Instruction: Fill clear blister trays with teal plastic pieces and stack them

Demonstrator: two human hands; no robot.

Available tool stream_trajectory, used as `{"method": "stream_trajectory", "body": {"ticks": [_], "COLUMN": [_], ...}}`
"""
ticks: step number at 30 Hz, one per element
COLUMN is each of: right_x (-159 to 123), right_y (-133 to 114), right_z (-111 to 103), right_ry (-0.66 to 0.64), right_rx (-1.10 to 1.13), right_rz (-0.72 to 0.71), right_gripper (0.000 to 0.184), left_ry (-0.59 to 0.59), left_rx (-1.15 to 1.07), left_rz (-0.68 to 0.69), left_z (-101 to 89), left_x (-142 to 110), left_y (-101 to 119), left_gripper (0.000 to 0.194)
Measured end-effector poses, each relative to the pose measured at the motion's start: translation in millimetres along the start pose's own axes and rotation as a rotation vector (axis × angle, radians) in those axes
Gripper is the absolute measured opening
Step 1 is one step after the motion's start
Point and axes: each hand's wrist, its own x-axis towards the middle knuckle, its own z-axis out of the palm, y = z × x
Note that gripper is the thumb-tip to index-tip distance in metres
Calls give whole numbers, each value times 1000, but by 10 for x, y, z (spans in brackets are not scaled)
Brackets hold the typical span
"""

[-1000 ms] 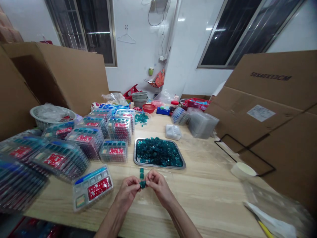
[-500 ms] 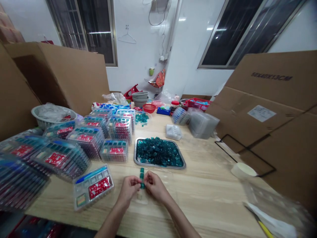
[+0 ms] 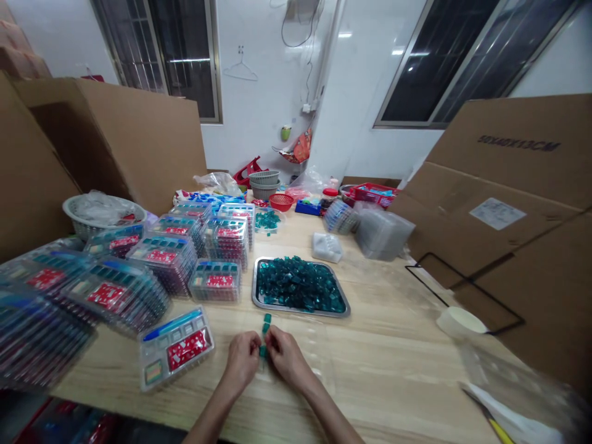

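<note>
My left hand [image 3: 244,359] is closed, with thumb and finger pinched together by the lower end of a short row of small teal translucent squares [image 3: 267,319]. Facing it, my right hand [image 3: 285,354] pinches at the middle of that row; its fingertips hide part of the squares. A lower teal square [image 3: 263,351] shows between the two hands. Under them lies a clear plastic sheet or tray, hard to make out against the table. Just beyond, a metal tray [image 3: 303,313] holds a heap of the same teal squares [image 3: 300,283].
To the left lies an open clear kit case [image 3: 155,351] with a blue pen and red spotted packet. Behind it stand stacks of filled cases [image 3: 161,265]. Clear empty cases [image 3: 382,231], a tape roll [image 3: 460,320] and a yellow-handled cutter [image 3: 499,430] are at right. Cardboard boxes [image 3: 152,148] flank the table.
My left hand's fingers have curled in tighter beside the row. My right fingertips have shifted slightly left over the squares, and the view has moved a little.
</note>
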Motion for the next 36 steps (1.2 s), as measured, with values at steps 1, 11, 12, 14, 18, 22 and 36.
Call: {"method": "stream_trajectory", "body": {"ticks": [1, 11, 12, 14, 18, 22, 36], "right_x": [-7, -30, -35, -45, 31, 359, 828], "right_y": [3, 41, 43, 44, 30, 9, 139], "right_z": [13, 63, 61, 44, -66, -220, -224], "right_ry": [9, 10, 12, 15, 13, 71, 74], "right_rx": [-27, -188, -193, -197, -213, -365, -536], "right_rz": [-7, -67, -66, -64, -73, -59, -2], "right_gripper": [18, 23, 23, 22, 25, 22, 20], "left_ry": [7, 4, -14, -60, -108, -121, -17], "left_rx": [12, 3, 6, 23, 63, 79, -44], "left_rz": [7, 84, 93, 119, 141, 104, 15], "left_z": [12, 11, 6, 1, 4, 18, 80], "left_x": [-2, -58, -65, -76, -77, -67, -41], "left_y": [-3, -41, -43, -44, -49, -81, -193], "left_gripper": [21, 21, 21, 18, 18, 17, 18]}}
